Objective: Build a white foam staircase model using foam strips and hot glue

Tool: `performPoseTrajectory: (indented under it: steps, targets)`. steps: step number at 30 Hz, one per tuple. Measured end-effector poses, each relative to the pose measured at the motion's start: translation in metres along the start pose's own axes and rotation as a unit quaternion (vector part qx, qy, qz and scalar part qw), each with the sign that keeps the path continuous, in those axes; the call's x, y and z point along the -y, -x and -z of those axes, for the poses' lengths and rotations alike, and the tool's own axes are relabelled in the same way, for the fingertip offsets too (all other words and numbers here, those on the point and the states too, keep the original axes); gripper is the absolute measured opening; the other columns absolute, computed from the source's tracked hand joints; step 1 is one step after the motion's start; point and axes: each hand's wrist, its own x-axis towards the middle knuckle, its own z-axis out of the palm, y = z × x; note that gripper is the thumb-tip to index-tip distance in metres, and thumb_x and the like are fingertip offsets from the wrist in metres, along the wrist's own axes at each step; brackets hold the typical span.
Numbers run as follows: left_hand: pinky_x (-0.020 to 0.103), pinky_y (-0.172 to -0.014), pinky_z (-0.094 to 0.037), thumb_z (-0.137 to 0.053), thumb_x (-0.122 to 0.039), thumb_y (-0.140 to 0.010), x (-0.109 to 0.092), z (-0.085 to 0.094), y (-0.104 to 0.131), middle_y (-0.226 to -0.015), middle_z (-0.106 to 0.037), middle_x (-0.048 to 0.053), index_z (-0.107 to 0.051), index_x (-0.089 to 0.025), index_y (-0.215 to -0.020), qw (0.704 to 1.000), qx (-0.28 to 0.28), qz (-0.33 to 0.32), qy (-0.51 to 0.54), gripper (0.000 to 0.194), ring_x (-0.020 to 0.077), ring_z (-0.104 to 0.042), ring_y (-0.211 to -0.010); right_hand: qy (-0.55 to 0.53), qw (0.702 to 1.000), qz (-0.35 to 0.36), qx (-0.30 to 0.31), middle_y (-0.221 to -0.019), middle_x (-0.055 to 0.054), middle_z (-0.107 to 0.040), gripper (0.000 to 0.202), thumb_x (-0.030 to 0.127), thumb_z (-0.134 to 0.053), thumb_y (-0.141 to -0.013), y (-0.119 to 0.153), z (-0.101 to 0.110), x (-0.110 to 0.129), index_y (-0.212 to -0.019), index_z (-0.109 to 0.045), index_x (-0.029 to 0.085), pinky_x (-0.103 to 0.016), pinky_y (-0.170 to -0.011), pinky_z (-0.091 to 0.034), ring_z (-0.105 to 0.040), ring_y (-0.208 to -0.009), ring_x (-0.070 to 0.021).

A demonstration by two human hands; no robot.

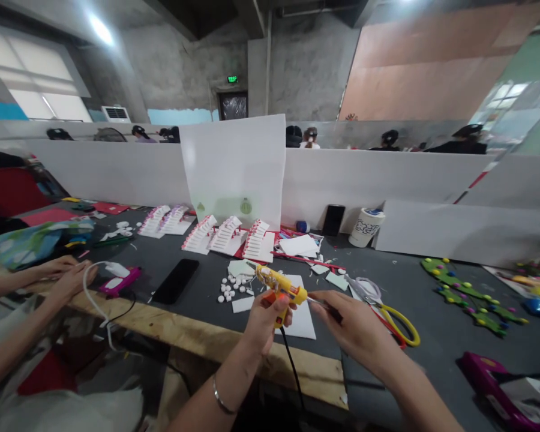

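Observation:
My left hand (270, 312) is closed around the handle of a yellow hot glue gun (281, 283), whose nozzle points up and left. A black cord hangs down from its grip. Behind the gun, my right hand (357, 321) pinches a thin silver-and-dark rod (320, 301); its tip meets or nearly meets the gun's back end. Just what the rod is, I cannot make out. White foam sheet pieces (303, 324) lie under the gun, with several small white balls (227, 289) to its left.
Yellow-handled scissors (400, 324) lie right of my hand. Fan-shaped white-and-red crafts (227, 234) stand at the back. A black phone (176, 282) lies left, near a co-worker's hands (69, 279) and a pink power strip (121, 282). A green beaded craft (470, 297) is at right.

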Motion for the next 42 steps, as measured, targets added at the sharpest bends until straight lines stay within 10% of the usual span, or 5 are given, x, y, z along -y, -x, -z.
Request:
performPoseTrajectory:
  steps: [19,26,31,42]
  targets:
    - [0.020,-0.042,-0.033,-0.082,-0.052,-0.060,0.021,-0.002,-0.013,-0.065,-0.063,0.001,-0.066,-0.012,-0.084,0.999,-0.014,0.029,0.023,0.049,0.0067,-0.050,-0.044,0.017,1.000,0.006,0.010,-0.083,-0.007,-0.071,0.034,0.034,-0.035,-0.098,-0.006,-0.015,-0.026,-0.090,-0.066,0.022,-0.029,-0.063,-0.051,-0.068,-0.072,-0.0188]
    - [0.020,-0.044,-0.037,-0.082,-0.053,-0.056,0.043,-0.035,-0.050,-0.070,-0.067,0.004,-0.066,-0.014,-0.086,0.994,-0.014,0.100,0.034,0.052,0.0105,-0.057,-0.052,0.110,0.979,-0.063,-0.160,-0.092,-0.012,-0.067,0.033,0.047,-0.046,-0.093,0.006,-0.002,-0.054,-0.100,-0.062,0.019,-0.035,-0.068,-0.051,-0.064,-0.082,-0.0241]
    - [0.023,-0.055,-0.044,-0.087,-0.042,-0.049,0.068,-0.074,-0.076,-0.071,-0.068,0.003,-0.067,-0.015,-0.079,0.987,-0.009,0.140,0.080,0.045,0.0133,-0.061,-0.061,-0.015,0.979,-0.163,-0.124,-0.074,-0.006,-0.066,0.034,0.051,-0.047,-0.091,0.022,-0.021,-0.077,-0.083,-0.060,0.021,-0.032,-0.056,-0.049,-0.062,-0.065,-0.0204]
    - [0.026,-0.069,-0.044,-0.088,-0.040,-0.047,0.122,-0.109,-0.070,-0.072,-0.067,0.005,-0.065,-0.014,-0.068,0.976,-0.031,0.179,0.119,0.041,0.0160,-0.061,-0.073,-0.404,0.784,-0.411,-0.230,-0.080,-0.002,-0.073,0.039,0.058,-0.062,-0.071,0.024,-0.044,-0.104,-0.089,-0.062,0.023,-0.030,-0.064,-0.056,-0.070,-0.078,-0.0211]
